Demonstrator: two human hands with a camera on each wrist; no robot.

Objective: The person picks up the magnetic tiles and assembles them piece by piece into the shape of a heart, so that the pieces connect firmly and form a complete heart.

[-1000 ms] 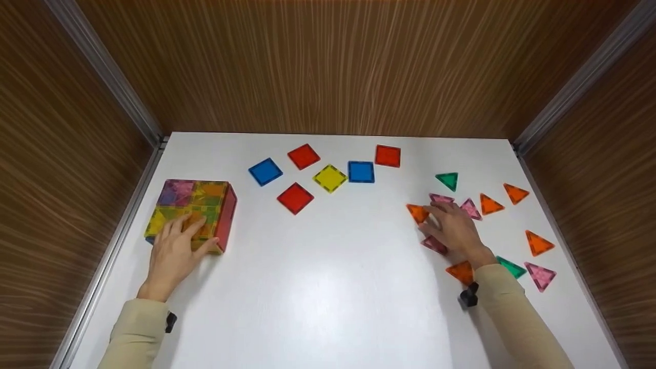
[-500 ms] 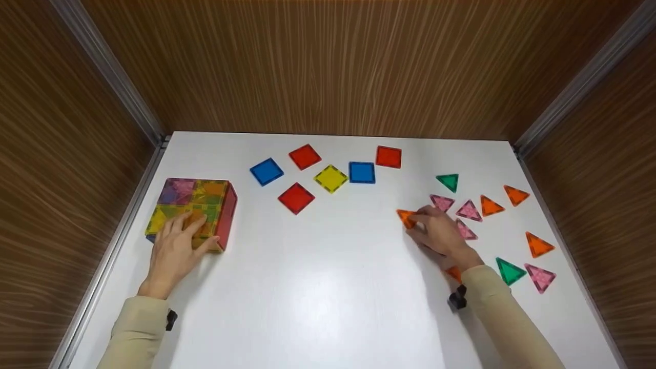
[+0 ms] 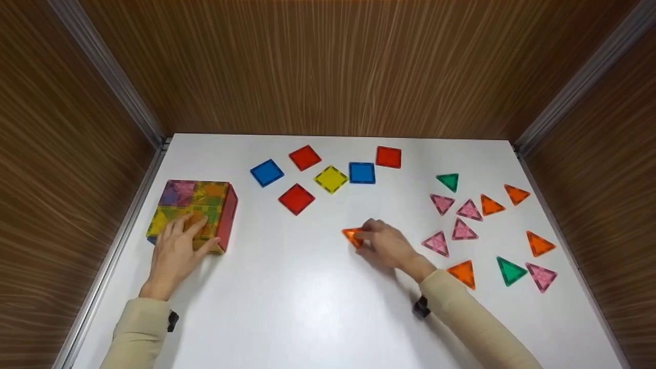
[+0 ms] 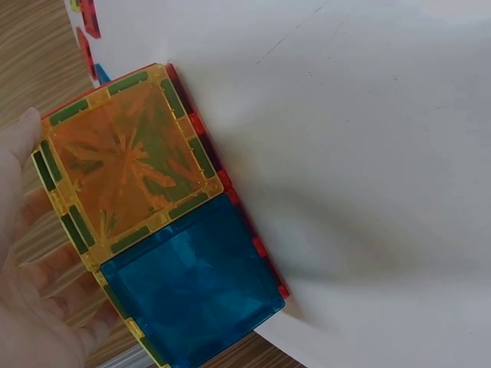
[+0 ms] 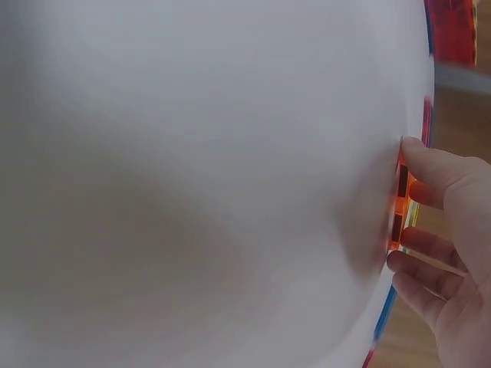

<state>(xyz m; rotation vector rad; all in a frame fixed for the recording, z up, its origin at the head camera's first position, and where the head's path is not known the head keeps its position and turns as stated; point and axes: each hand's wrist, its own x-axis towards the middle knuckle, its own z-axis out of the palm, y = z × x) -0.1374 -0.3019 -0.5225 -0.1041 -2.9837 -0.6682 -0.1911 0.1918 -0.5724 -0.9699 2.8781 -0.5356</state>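
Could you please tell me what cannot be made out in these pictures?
Head view: the near part of the tile block, covered by the left hand.
Head view: part of the orange triangle, behind the right hand.
Left wrist view: the rest of the topmost red tile, cut off by the top edge.

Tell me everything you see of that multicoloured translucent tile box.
The box of multicoloured, translucent, plastic-looking square tiles sits on the left of the white tabletop. Its top shows pink, purple, yellow, orange and green; the right side looks red, the near side yellow-framed orange beside blue. The left hand touches it, fingers on top, thumb at the near right edge.
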